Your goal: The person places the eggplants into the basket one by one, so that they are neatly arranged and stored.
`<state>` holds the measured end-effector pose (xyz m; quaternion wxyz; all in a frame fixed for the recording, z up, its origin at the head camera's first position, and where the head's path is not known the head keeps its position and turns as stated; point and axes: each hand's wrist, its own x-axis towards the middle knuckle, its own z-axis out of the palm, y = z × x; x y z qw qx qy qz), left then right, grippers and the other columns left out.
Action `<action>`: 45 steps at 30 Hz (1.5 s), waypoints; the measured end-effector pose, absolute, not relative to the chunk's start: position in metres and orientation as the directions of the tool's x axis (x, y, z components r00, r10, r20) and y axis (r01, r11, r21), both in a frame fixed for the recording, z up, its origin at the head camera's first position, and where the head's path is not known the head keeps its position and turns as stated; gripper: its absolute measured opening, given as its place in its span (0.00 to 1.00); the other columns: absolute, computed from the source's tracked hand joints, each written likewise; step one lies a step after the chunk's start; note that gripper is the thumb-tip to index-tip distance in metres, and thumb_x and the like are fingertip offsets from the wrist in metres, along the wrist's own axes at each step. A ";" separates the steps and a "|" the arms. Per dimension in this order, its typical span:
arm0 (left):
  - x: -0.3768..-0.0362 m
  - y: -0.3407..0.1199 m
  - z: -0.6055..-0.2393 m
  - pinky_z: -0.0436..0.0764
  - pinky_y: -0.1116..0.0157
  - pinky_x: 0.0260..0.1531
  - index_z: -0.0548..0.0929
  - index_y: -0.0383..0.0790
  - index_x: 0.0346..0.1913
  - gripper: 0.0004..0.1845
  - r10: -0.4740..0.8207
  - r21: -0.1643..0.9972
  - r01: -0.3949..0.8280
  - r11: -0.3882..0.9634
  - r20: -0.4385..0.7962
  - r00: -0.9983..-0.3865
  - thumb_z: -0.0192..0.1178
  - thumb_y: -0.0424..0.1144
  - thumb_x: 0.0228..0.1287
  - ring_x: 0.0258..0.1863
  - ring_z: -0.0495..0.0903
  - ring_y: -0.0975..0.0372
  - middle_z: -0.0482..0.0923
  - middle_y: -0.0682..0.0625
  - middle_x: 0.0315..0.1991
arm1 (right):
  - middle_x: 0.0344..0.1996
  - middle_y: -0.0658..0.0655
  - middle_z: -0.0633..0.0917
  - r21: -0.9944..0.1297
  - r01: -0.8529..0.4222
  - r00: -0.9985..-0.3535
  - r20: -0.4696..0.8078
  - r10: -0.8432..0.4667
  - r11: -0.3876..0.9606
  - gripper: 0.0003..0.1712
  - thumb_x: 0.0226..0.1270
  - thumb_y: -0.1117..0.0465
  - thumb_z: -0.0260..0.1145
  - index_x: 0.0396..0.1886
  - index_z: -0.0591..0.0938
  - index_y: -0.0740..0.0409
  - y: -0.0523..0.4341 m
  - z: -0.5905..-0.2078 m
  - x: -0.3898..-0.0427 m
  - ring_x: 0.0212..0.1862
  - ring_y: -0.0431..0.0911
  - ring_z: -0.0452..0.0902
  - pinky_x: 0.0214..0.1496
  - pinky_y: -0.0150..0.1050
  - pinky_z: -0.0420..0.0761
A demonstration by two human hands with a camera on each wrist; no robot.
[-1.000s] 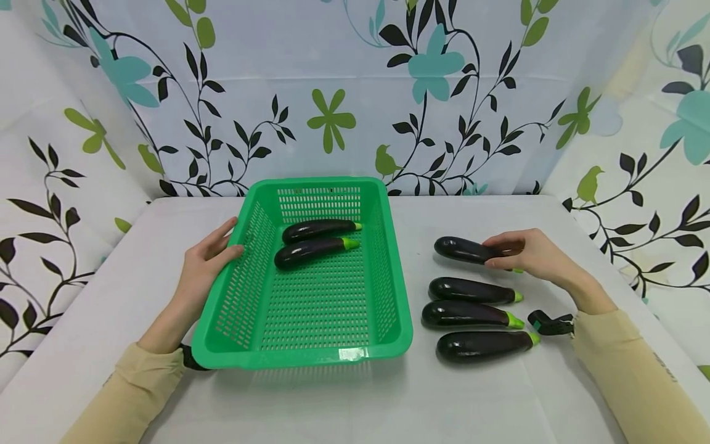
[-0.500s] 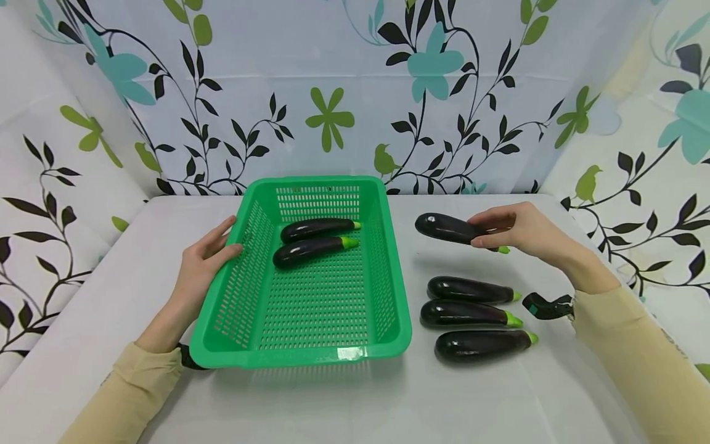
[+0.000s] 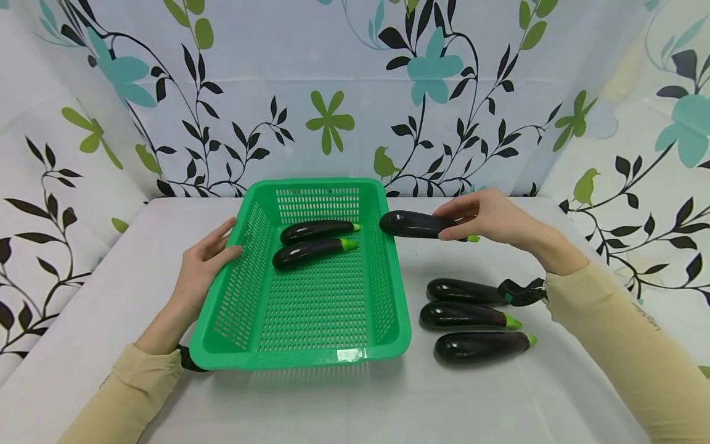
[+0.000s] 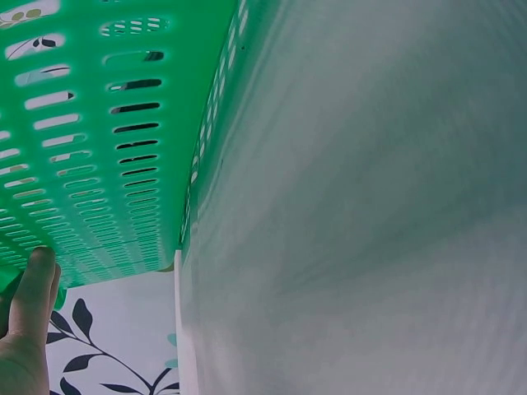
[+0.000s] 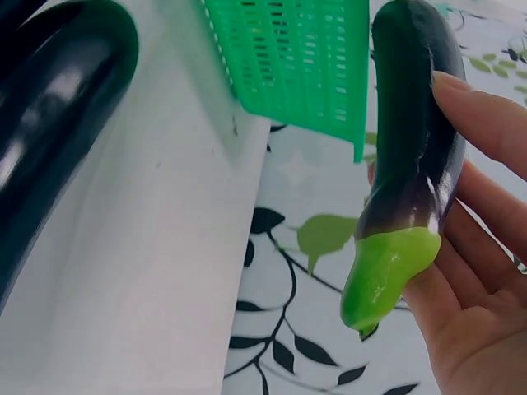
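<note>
A green slotted basket (image 3: 302, 357) sits on the white table and holds two dark eggplants (image 3: 310, 251) near its far end. My left hand (image 3: 206, 256) rests with straight fingers against the basket's left wall (image 4: 107, 164). My right hand (image 3: 479, 217) grips another eggplant (image 3: 407, 223) by its stem end, held in the air just over the basket's right rim. In the right wrist view that eggplant (image 5: 416, 123) lies across my fingers, green cap (image 5: 387, 271) toward the palm. Three eggplants (image 3: 471, 316) lie in a row on the table to the right of the basket.
Flower-patterned curtains close off the table at the back and on both sides. Bare white tabletop (image 3: 344, 407) stretches in front of the basket. A black and green strap (image 3: 521, 293) hangs at my right wrist near the eggplant row.
My right hand has lifted one eggplant off the table and carried it left and away, up to the basket's right rim. The left hand and basket have stayed put.
</note>
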<state>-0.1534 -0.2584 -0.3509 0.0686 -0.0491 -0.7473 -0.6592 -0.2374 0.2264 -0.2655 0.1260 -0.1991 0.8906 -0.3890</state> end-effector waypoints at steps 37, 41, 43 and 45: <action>-0.151 -0.259 -0.349 0.85 0.74 0.39 0.63 0.48 0.77 0.34 -0.021 0.980 0.151 0.133 0.155 -0.988 0.61 0.40 0.72 0.45 0.85 0.73 0.80 0.64 0.59 | 0.49 0.49 0.87 -0.809 -0.372 -0.708 -0.070 -0.702 0.456 0.22 0.58 0.55 0.78 0.53 0.87 0.51 0.060 -0.241 -0.258 0.52 0.42 0.82 0.57 0.41 0.81; -0.152 -0.259 -0.349 0.85 0.74 0.39 0.63 0.48 0.77 0.33 -0.023 0.979 0.158 0.129 0.162 -0.986 0.61 0.40 0.72 0.45 0.85 0.73 0.80 0.65 0.58 | 0.49 0.47 0.87 -0.804 -0.375 -0.707 -0.075 -0.703 0.462 0.22 0.58 0.55 0.78 0.53 0.87 0.49 0.046 -0.243 -0.259 0.51 0.41 0.81 0.56 0.40 0.80; -0.153 -0.259 -0.349 0.85 0.74 0.39 0.63 0.47 0.77 0.33 -0.020 0.979 0.162 0.121 0.165 -0.986 0.61 0.40 0.72 0.45 0.84 0.74 0.80 0.66 0.57 | 0.49 0.48 0.87 -0.809 -0.361 -0.710 -0.083 -0.699 0.464 0.22 0.57 0.55 0.78 0.52 0.87 0.50 0.040 -0.245 -0.260 0.51 0.42 0.81 0.56 0.40 0.81; -0.154 -0.258 -0.348 0.85 0.74 0.39 0.63 0.45 0.77 0.34 -0.017 0.980 0.164 0.114 0.167 -0.986 0.61 0.39 0.72 0.46 0.84 0.74 0.81 0.66 0.56 | 0.49 0.48 0.87 -0.811 -0.350 -0.714 -0.094 -0.694 0.470 0.22 0.57 0.56 0.78 0.52 0.87 0.50 0.035 -0.247 -0.261 0.52 0.42 0.81 0.56 0.40 0.81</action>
